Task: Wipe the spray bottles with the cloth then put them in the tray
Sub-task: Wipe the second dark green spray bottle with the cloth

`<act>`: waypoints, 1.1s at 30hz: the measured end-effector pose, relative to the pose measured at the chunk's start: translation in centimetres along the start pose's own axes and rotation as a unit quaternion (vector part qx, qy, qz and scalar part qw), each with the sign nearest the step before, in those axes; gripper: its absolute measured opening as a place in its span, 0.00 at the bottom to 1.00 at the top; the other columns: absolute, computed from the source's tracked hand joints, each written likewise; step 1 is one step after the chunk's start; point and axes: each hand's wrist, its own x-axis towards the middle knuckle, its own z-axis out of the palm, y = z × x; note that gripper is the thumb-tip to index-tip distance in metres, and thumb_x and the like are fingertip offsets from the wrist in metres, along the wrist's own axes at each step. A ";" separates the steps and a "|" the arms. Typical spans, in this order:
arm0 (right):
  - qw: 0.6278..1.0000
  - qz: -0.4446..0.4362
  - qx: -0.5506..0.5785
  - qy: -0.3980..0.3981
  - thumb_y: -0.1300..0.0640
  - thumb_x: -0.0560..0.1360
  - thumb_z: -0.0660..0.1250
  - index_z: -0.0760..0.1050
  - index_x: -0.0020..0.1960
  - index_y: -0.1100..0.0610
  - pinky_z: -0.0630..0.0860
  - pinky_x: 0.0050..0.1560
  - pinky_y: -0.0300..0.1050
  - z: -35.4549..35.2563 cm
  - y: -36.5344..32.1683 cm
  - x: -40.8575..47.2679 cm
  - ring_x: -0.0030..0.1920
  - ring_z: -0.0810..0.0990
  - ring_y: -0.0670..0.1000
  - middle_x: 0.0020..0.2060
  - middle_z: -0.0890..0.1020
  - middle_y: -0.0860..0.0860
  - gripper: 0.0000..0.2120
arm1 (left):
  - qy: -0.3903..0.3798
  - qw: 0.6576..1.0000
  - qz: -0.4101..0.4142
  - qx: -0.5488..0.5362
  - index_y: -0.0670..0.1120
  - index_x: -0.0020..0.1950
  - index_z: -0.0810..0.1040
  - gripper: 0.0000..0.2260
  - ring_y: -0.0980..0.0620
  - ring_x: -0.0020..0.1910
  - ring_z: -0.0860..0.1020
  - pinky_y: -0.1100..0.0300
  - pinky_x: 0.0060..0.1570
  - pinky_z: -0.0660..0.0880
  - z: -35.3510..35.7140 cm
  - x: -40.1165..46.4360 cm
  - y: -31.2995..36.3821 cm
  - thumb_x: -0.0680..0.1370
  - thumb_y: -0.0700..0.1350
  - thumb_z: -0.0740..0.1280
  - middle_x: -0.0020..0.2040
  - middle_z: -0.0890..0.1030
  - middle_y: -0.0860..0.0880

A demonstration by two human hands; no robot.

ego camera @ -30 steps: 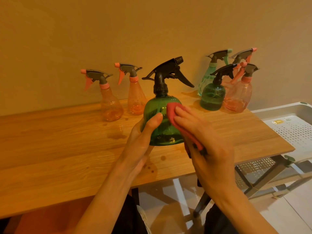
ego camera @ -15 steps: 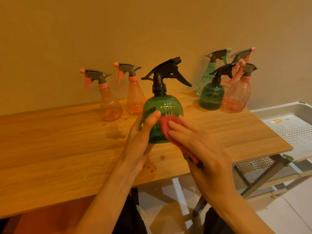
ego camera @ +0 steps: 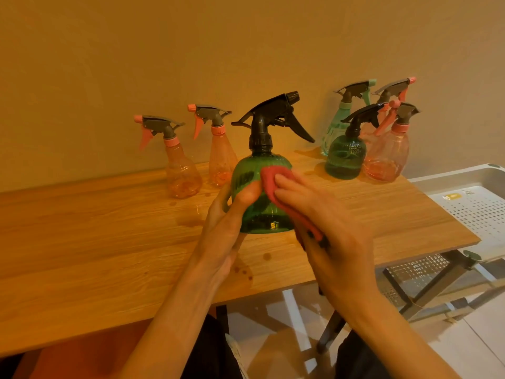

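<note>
A round green spray bottle (ego camera: 259, 212) with a black trigger head stands upright over the table's middle. My left hand (ego camera: 226, 228) grips its left side, thumb across the front. My right hand (ego camera: 328, 228) presses a red cloth (ego camera: 269, 181) flat against the bottle's right front, fingers straight over the cloth. Two orange bottles (ego camera: 183, 173) (ego camera: 221, 165) stand behind on the left. At the back right stand a smaller green bottle (ego camera: 345, 157), a teal one (ego camera: 334, 132) and two pink ones (ego camera: 388, 160). The white perforated tray (ego camera: 453, 176) sits to the right of the table.
The wooden table (ego camera: 95, 242) runs along a plain wall, and small wet spots mark its top near the front edge. A second perforated shelf and grey frame legs (ego camera: 426, 280) lie below the tray. The floor shows beneath the table edge.
The cloth under my right hand slid down the bottle's front and then back up toward its shoulder. My left hand kept its hold; the bottle shifted slightly.
</note>
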 end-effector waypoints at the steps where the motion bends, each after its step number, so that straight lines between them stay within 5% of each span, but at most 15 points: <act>1: 1.000 -0.003 0.002 0.003 0.72 0.76 0.69 0.76 0.66 0.63 0.72 0.71 0.51 -0.1 0.2 1.0 0.72 0.73 0.54 0.67 0.77 0.54 0.19 | -0.004 1.000 0.001 0.000 0.46 0.72 0.75 0.38 0.45 0.60 0.83 0.55 0.52 0.82 0.0 -0.1 0.1 0.64 0.58 0.79 0.62 0.84 0.43; 7: 0.998 0.047 0.024 0.014 0.65 0.79 0.66 0.79 0.64 0.58 0.78 0.60 0.43 -1.0 0.5 4.4 0.61 0.80 0.45 0.59 0.82 0.50 0.14 | -0.005 0.999 0.008 0.032 0.49 0.70 0.76 0.36 0.45 0.61 0.82 0.48 0.58 0.81 -0.3 -0.1 -0.2 0.63 0.56 0.76 0.61 0.84 0.45; 14: 0.998 0.059 0.030 -0.016 0.63 0.80 0.64 0.79 0.63 0.60 0.75 0.50 0.36 -1.8 0.6 2.6 0.51 0.77 0.35 0.58 0.83 0.51 0.13 | -0.003 0.999 -0.012 0.037 0.51 0.68 0.77 0.38 0.48 0.60 0.83 0.55 0.53 0.82 -0.3 -0.1 -0.9 0.60 0.58 0.79 0.60 0.85 0.47; 19: 0.998 0.057 0.034 -0.003 0.60 0.80 0.64 0.78 0.64 0.55 0.75 0.51 0.31 -2.1 0.8 4.2 0.53 0.78 0.34 0.57 0.82 0.46 0.13 | -0.018 0.999 -0.012 0.042 0.52 0.66 0.78 0.33 0.49 0.59 0.83 0.57 0.52 0.82 0.2 -0.1 -0.6 0.62 0.58 0.75 0.59 0.85 0.48; 24: 0.999 0.028 0.035 0.009 0.63 0.79 0.65 0.78 0.64 0.61 0.75 0.67 0.47 -1.7 0.3 2.9 0.69 0.77 0.50 0.65 0.80 0.53 0.14 | -0.010 1.000 -0.007 0.026 0.46 0.70 0.76 0.38 0.45 0.60 0.83 0.55 0.52 0.82 0.2 0.1 -0.1 0.63 0.58 0.78 0.61 0.84 0.43; 33: 0.998 0.035 0.051 -0.026 0.71 0.75 0.69 0.79 0.64 0.59 0.72 0.70 0.50 -0.7 -1.0 -2.8 0.72 0.73 0.52 0.66 0.80 0.50 0.18 | 0.007 1.000 0.002 0.019 0.46 0.66 0.79 0.32 0.48 0.56 0.84 0.59 0.48 0.82 0.1 0.1 0.1 0.65 0.59 0.73 0.58 0.85 0.45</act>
